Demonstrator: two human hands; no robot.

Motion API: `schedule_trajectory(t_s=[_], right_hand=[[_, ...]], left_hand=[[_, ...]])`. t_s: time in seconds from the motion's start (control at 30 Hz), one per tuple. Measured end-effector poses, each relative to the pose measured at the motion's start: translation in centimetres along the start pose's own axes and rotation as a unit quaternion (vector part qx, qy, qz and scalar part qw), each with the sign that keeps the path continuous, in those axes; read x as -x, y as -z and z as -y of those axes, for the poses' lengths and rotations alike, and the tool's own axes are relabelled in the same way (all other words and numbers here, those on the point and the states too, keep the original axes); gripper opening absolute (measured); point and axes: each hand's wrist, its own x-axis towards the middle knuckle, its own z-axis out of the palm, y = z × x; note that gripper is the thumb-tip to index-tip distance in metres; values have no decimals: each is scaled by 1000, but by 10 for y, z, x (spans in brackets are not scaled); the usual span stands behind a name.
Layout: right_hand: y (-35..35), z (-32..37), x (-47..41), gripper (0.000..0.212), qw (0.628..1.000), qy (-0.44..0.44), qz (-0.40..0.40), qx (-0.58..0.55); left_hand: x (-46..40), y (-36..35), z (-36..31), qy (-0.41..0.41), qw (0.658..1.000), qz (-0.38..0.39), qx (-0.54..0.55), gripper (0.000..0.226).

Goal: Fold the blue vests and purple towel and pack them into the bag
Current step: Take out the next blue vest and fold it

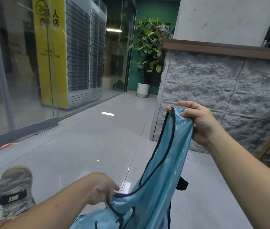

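Observation:
A light blue mesh vest (160, 162) with dark trim hangs stretched between my two hands above the tiled floor. My right hand (198, 123) is raised in front of the stone counter and grips the bunched top of the vest. My left hand (104, 190) is low, near the bottom of the view, and pinches another edge of the same vest. More blue fabric (101, 219) runs out of the bottom of the frame. No purple towel or bag is in view.
A grey stone-faced counter (221, 100) with a wooden top stands at the right. A potted plant (147, 52) is behind it. Glass walls and a yellow cooler (68, 52) line the left. My shoe (15, 187) rests on the glossy floor at lower left.

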Motion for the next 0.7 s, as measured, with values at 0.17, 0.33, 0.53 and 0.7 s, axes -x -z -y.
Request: schedule_trajectory(t_s=[0.17,0.33,0.53,0.7], right_hand=[[1,2,-1,35,1000,20,1,-24],[0,0,0,35,1000,22,0,-15],[-4,-3,1,35,1000,15,1,4],[-10,-5,5,33,999,-3,12,34]], left_hand=[[0,-8,11,26,997,49,-56,58],[-6,-11,19,30,996,28,-76,34],[-3,-7,13,-19,999,-15,-20,37],[16,-9,-9,-120,986,-60,99,38]])
